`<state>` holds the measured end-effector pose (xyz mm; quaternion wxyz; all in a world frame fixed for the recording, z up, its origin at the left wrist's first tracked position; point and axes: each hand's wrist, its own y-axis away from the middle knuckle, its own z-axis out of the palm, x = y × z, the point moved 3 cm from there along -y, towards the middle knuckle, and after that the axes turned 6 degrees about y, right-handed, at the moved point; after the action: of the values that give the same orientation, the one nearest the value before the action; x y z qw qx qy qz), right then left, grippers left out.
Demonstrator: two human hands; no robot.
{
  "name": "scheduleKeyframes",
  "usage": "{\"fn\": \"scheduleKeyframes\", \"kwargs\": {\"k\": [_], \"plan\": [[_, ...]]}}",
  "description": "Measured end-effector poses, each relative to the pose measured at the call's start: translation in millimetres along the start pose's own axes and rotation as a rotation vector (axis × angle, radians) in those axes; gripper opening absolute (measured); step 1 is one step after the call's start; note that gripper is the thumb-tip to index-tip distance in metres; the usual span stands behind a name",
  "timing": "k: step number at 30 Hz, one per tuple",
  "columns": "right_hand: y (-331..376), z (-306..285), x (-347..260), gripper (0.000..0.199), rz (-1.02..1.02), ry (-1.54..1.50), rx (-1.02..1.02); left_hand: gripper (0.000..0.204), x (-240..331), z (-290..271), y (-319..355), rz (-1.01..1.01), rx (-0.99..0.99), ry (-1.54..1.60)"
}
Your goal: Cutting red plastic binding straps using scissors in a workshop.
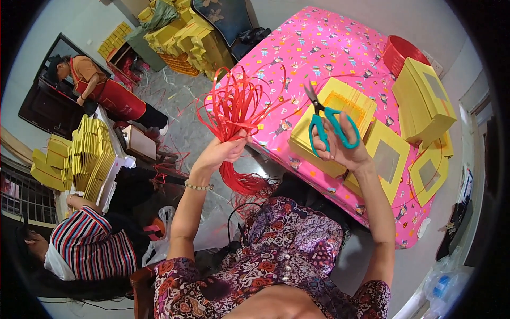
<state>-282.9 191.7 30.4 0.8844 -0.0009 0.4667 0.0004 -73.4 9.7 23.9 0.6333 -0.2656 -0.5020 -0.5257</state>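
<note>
My left hand is closed round a thick bundle of red ribbon strips. Loops fan out above the fist and loose ends hang below it, beside the table's near left edge. In my right hand is a pair of scissors with teal handles, fingers through the loops. Its dark blades stand apart and point up and left, over a stack of yellow paper pieces with an orange patterned panel. Flat yellow pieces with grey windows lie to the right of that stack.
A pink patterned cloth covers the table. At its far right stand a red basket and a tall yellow stack. Two people work on the left, one standing, one seated, beside yellow bundles. Red scraps litter the floor.
</note>
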Motion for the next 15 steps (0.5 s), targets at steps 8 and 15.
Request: {"fn": "scheduleKeyframes", "kwargs": {"k": [8, 15], "plan": [[5.3, 25.3, -6.3, 0.059, -0.051, 0.021, -0.105, 0.014, -15.6, -5.4, 1.0, -0.031, 0.094, -0.117], [-10.7, 17.1, -4.0, 0.070, -0.010, -0.085, 0.006, 0.016, -26.4, -8.8, 2.1, -0.047, 0.061, -0.187]]}}
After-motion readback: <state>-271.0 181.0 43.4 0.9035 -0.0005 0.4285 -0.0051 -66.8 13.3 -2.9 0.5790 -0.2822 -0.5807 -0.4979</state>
